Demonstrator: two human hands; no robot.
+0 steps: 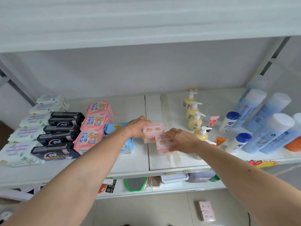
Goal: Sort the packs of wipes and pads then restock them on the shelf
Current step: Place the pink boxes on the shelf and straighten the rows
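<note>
Pink glossy boxy packs [153, 130] gripped by both hands [139, 126].

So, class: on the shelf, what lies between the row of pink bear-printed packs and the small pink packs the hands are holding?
In the head view, blue soft packs lie there, partly hidden behind the left forearm.

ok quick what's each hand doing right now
Left hand: holding the rear pink pack on the shelf.
Right hand: holding the front pink pack.
</note>
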